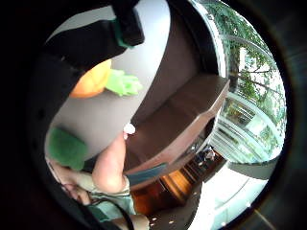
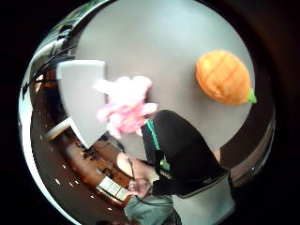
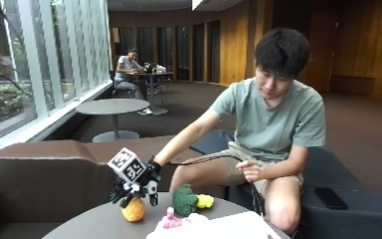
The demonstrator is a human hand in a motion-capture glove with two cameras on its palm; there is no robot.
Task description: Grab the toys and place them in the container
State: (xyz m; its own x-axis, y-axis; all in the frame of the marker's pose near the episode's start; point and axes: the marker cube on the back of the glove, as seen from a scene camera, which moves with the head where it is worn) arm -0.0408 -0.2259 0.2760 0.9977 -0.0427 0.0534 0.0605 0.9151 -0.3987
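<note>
Toys (image 3: 134, 209) – seemingly plush – on table (image 3: 91, 225)

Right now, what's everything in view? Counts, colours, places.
Orange toy: 1, orange with a green tip, on the table under the gloved hand.
Green toy: 1, green, on the table beside the orange toy.
Yellow toy: 1, yellow, next to the green toy.
Pink toy: 1, pink and white, at the container's edge; in or beside it, cannot tell.
Container: 1, white, at the table's near edge.
Table: 1, grey, round.
Sofa: 1, brown, behind the table.
Right hand: black glove, fingers pointing down over the orange toy.
Left hand: bare, held above the lap.
</note>
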